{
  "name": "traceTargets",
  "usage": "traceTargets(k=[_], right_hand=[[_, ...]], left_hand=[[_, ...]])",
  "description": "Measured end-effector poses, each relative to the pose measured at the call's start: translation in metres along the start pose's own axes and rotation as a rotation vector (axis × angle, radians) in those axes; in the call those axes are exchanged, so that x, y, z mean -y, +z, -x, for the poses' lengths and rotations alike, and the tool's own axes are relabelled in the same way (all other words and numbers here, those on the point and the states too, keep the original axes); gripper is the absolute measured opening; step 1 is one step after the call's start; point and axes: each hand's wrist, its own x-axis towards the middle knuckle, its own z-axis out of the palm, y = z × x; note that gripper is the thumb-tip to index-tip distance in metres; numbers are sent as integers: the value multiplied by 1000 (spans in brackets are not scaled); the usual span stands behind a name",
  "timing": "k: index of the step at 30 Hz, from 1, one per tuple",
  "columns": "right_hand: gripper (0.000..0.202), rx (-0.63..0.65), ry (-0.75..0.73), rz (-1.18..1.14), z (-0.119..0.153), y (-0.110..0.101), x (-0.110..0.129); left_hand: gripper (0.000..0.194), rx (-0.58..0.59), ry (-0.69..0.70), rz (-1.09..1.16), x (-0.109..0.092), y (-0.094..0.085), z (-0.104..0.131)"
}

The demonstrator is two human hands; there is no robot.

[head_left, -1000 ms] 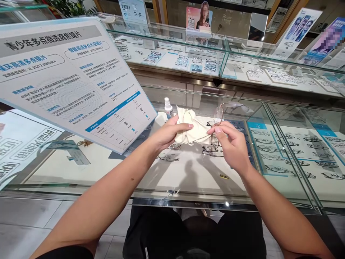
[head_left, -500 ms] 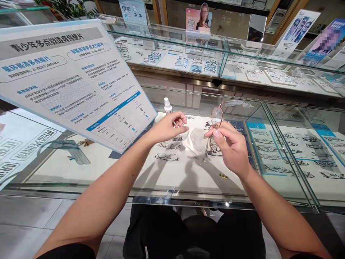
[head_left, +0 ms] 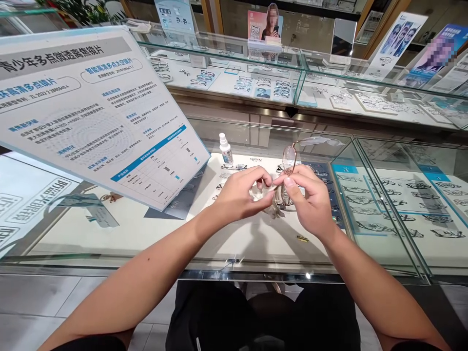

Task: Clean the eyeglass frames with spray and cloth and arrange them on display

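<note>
My right hand (head_left: 310, 197) pinches a pair of thin gold-brown rimmed eyeglasses (head_left: 289, 160) near the bridge. They are held on end, one lens above my fingers and the other below. One temple points right, with a clear plastic sleeve (head_left: 321, 141) on its end. My left hand (head_left: 244, 192) is close beside it, fingers curled and thumb apart, over a crumpled pale cloth (head_left: 276, 212) on the glass counter. The left fingertips come near the lower lens; whether they touch it is hard to see.
A white spray bottle (head_left: 225, 150) stands on the counter behind my left hand. A large printed sign (head_left: 106, 117) leans at the left. Rows of spectacle frames (head_left: 387, 195) lie under the glass. A small yellow-black item (head_left: 302, 238) is near the front.
My left hand has moved right and slightly down, over the cloth and up to the glasses. My right hand still holds the glasses. The view has shifted slightly.
</note>
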Motion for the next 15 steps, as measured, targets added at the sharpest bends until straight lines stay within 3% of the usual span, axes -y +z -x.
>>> traceTargets(k=[1,6,8,10,15], right_hand=[[32,0,1,1,0,0,0],[33,1,14,0,0,2,1],[32,-2,11,2,0,2,0],[32,-9,12,4,0,3,0],[31,-19,20,7,1,5,-1]], left_hand=[[5,-34,13,-22,0,1,0],[27,-166,90,-261,3,8,3],[21,-187,130,-303,6,10,4],[9,-191,153,-320,7,9,5],[25,-122,119,-399,5,4,6]])
